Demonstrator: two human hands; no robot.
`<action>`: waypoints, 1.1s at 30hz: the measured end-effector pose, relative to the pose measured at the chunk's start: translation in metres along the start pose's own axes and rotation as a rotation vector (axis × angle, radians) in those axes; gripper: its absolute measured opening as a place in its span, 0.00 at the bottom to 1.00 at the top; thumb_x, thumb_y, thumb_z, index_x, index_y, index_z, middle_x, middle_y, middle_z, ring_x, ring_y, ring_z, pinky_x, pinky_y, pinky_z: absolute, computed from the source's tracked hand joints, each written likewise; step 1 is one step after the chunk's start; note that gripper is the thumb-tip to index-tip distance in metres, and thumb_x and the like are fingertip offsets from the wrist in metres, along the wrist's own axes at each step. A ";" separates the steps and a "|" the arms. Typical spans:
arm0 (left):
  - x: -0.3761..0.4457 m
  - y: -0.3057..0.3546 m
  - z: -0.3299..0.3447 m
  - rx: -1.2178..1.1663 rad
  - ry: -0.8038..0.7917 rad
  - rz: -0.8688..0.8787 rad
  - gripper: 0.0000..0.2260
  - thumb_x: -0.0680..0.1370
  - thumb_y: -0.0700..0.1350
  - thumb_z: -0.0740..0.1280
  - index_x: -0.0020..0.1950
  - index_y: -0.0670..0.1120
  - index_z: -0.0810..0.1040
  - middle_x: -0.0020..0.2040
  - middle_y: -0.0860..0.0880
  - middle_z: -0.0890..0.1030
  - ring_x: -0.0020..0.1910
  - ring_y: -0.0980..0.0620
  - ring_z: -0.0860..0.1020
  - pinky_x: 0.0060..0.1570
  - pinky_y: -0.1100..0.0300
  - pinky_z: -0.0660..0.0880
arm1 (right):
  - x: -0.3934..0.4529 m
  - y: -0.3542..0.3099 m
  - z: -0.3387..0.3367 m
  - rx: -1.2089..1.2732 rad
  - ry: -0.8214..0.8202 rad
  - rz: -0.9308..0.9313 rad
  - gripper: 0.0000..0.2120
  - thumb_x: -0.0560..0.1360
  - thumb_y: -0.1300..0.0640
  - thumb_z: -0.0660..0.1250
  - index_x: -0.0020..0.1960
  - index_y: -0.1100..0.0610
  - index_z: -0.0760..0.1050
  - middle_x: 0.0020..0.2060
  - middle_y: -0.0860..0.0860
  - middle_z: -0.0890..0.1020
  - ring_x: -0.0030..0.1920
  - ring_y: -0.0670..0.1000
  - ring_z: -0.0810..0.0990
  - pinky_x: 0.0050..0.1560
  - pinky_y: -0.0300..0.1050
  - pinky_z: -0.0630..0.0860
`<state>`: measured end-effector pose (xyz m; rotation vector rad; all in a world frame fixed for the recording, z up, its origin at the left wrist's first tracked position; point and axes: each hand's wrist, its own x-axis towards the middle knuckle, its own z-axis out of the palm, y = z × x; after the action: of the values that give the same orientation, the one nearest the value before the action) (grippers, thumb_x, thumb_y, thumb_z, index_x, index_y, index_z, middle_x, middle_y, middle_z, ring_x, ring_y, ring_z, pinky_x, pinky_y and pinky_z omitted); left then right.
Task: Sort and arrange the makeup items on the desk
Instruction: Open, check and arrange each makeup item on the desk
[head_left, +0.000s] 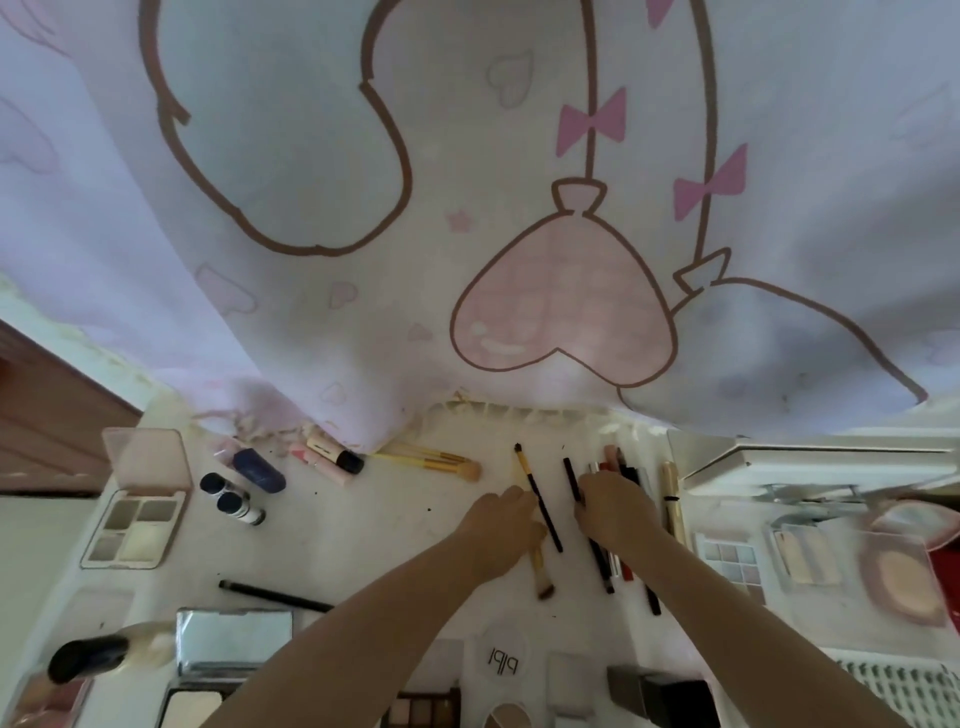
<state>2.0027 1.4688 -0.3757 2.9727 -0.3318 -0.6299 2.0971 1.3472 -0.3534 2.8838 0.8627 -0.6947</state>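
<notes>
On the white desk (415, 540), my left hand (500, 526) lies palm down. Its fingertips touch a thin black brush with a yellow ferrule (538, 500). A short tan-handled brush (542, 578) sticks out from under that hand toward me. My right hand (616, 512) sits on a row of pencils and slim sticks (631, 574), fingers curled round a black pencil (571, 478) at the row's left edge. Much of the row is hidden under the hand.
Yellow brushes (441, 462), tubes (332, 457) and small bottles (234, 501) lie at the back left beside an open palette (132, 530). A black pencil (270, 595) and compacts (234, 642) lie near me. More palettes (735, 564) and a shelf (810, 462) stand right. A printed curtain (467, 234) hangs behind.
</notes>
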 end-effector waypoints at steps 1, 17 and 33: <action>0.000 -0.001 -0.001 0.032 0.007 0.038 0.13 0.79 0.38 0.57 0.63 0.41 0.72 0.60 0.39 0.69 0.59 0.42 0.67 0.42 0.53 0.62 | -0.001 0.001 -0.001 0.010 0.005 -0.025 0.12 0.79 0.57 0.56 0.57 0.59 0.74 0.54 0.53 0.79 0.55 0.52 0.79 0.51 0.42 0.74; -0.024 -0.013 -0.026 -1.013 0.449 -0.658 0.08 0.79 0.46 0.62 0.49 0.42 0.75 0.44 0.48 0.76 0.44 0.50 0.75 0.43 0.60 0.71 | 0.008 -0.021 0.006 0.225 -0.112 -0.097 0.12 0.77 0.58 0.60 0.58 0.61 0.72 0.54 0.56 0.78 0.54 0.55 0.77 0.52 0.44 0.73; -0.034 -0.064 0.004 -0.211 0.148 -0.635 0.28 0.76 0.37 0.60 0.74 0.41 0.53 0.73 0.43 0.56 0.73 0.44 0.55 0.67 0.57 0.64 | 0.011 -0.032 0.004 0.164 -0.230 -0.091 0.14 0.75 0.50 0.63 0.54 0.58 0.69 0.43 0.51 0.74 0.46 0.52 0.75 0.38 0.39 0.69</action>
<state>1.9830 1.5389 -0.3744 2.8622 0.6698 -0.4409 2.0862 1.3793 -0.3590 2.8381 0.9501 -1.1302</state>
